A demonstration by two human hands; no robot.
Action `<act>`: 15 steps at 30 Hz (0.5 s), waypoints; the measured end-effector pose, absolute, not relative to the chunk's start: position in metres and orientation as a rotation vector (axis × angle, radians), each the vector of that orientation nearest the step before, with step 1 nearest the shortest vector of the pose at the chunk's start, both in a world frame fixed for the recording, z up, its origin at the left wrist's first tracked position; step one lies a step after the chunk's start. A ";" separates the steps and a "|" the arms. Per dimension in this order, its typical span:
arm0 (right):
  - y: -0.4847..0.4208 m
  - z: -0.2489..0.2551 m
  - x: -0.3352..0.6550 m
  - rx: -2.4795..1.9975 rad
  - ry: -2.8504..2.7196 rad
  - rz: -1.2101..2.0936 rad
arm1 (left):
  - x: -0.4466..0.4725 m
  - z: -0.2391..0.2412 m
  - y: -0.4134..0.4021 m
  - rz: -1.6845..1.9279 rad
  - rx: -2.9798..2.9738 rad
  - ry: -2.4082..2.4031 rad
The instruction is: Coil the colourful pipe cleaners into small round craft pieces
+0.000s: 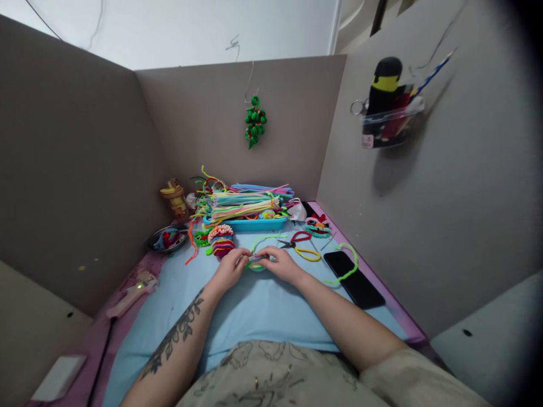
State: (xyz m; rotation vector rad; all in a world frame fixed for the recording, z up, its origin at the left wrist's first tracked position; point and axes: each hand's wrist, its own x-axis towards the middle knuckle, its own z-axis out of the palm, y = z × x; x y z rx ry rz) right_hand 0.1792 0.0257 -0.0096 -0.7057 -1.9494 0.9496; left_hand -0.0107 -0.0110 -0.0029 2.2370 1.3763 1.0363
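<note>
- The left hand [233,265] is pinching the left side of a pastel piece [257,266], thumb and fingers nearly closed on it.
- The right hand [278,263] is gripping the other side just as narrowly; fingertips are hiding much of the piece.
- The piece is sitting around the middle of the worktop [271,311]; whether it is resting there or hovering, I cannot tell.
- A green strand [271,237] is stretching behind it toward the scissors [306,254], whose handles are lying spread apart.
- For such fine work, one hand should be steadying the piece while the other is shaping it with light, even pressure; hard pinching could be flattening the fuzz.
- Near the far edge, a blue tray [258,225] is holding stacked pastel stems [244,210], many overhanging its rim.
- By the left edge, a bowl [185,241] is containing red and blue bits [169,238].
- On the right wall [424,226], a clear box [382,117] is carrying a blue stick [432,74] and a black-and-yellow item [385,83].
</note>
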 end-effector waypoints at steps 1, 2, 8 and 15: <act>0.027 -0.012 0.179 -0.718 -1.905 0.998 | -0.012 -0.003 -0.011 1.041 2.185 1.376; 0.029 -0.014 0.179 -0.721 -1.855 1.050 | -0.012 -0.003 -0.011 1.031 2.148 1.372; 0.037 -0.024 0.177 -0.633 -1.692 1.299 | -0.008 0.001 -0.014 0.990 1.958 1.339; 0.035 -0.016 0.180 -0.663 -1.762 1.301 | -0.007 0.002 -0.014 0.986 1.902 1.292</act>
